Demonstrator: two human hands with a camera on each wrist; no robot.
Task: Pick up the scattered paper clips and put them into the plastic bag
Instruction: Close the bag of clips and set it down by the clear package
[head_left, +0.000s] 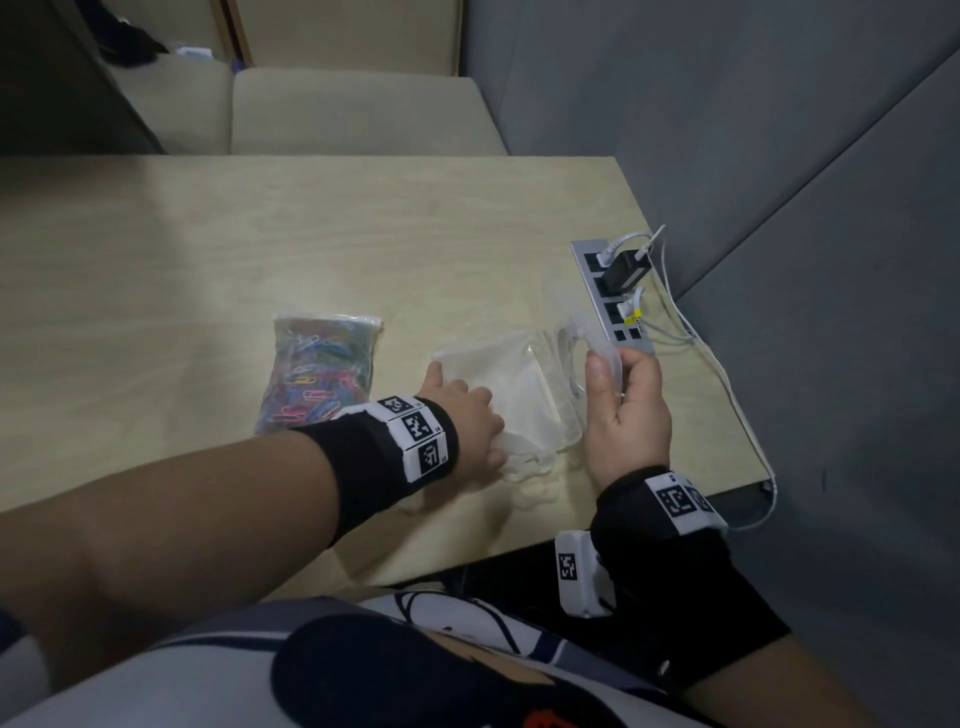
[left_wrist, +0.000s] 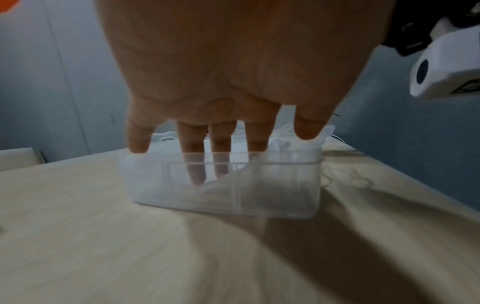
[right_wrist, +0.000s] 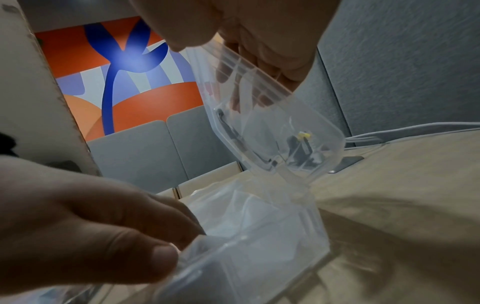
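A clear plastic bag (head_left: 319, 374) stuffed with coloured paper clips lies on the table (head_left: 208, 270), left of my hands. All the clips I can see are inside it. A clear plastic box (head_left: 524, 400) stands between my hands with its hinged lid (head_left: 597, 343) swung up. My right hand (head_left: 623, 400) grips that lid (right_wrist: 259, 98) between thumb and fingers. My left hand (head_left: 467, 415) reaches into the box (left_wrist: 233, 191), where thumb and fingers (right_wrist: 166, 222) pinch crumpled empty clear bag film (right_wrist: 233, 222). Part of the film (head_left: 524, 462) spills over the near wall.
A power strip (head_left: 613, 291) with a black plug and white cables (head_left: 727, 384) lies along the table's right edge, just behind the lid. Grey padded walls close in on the right. A beige bench (head_left: 353, 109) stands beyond the far edge.
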